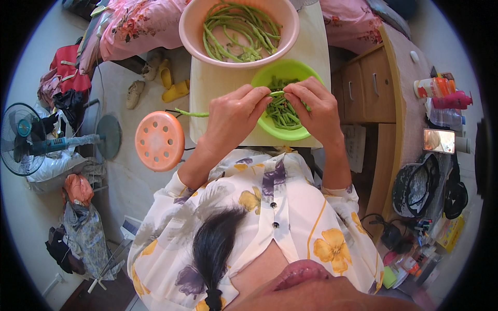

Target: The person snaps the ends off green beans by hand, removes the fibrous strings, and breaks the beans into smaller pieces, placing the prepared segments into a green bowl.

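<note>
Both my hands are raised over a bright green plastic bowl (268,128) of short green bean pieces (286,112). A long green bean (192,113) passes through my left hand (235,112); its tail sticks out on the left. Its other end (276,93) spans the gap between my fingertips, pinched by my right hand (315,107) too. Behind the bowl, a larger pink plastic basin (239,65) holds several whole long beans (249,27). Bowl and basin both stand on a pale wood-look table (221,83).
An orange plastic stool (160,141) stands left of the table, near yellow slippers (175,90) and pale shoes (135,94). A fan (23,130) is at the far left. On the right, a wooden desk (414,109) carries bottles, a propped phone (439,141) and a cap (415,184).
</note>
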`<state>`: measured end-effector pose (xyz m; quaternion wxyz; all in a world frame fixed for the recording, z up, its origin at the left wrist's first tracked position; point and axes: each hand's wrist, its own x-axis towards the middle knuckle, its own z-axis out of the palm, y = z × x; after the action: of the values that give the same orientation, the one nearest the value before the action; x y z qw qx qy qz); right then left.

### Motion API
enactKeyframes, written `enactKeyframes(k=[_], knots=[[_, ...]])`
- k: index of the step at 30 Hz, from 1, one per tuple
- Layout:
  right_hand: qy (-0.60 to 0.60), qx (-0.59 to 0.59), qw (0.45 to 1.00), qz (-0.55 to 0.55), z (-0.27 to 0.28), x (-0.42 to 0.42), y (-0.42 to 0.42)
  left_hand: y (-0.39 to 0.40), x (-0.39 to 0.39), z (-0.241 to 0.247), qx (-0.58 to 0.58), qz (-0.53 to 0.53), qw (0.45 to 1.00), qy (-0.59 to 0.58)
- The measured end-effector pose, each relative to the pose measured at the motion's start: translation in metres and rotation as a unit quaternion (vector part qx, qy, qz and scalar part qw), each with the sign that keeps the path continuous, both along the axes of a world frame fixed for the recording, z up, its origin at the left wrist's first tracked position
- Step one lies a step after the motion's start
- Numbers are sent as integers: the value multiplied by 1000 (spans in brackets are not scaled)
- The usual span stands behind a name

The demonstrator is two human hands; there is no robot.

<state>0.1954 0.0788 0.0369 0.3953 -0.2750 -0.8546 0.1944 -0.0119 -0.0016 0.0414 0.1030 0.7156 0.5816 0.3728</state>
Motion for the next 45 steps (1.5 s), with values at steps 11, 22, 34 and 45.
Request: enactKeyframes(k=[11, 22, 34, 45], knots=[[145, -287, 935, 151, -24, -40, -9, 17, -61, 91, 65, -46, 857, -509], [102, -576, 777, 231, -58, -67, -46, 41, -152, 95, 217, -179, 647, -709], [134, -483, 865, -35, -58, 46, -20, 17, -168, -32, 93, 197, 726, -653], [58, -404, 910, -69, -11, 82, -2, -87, -163, -135, -246, 320, 694, -597]])
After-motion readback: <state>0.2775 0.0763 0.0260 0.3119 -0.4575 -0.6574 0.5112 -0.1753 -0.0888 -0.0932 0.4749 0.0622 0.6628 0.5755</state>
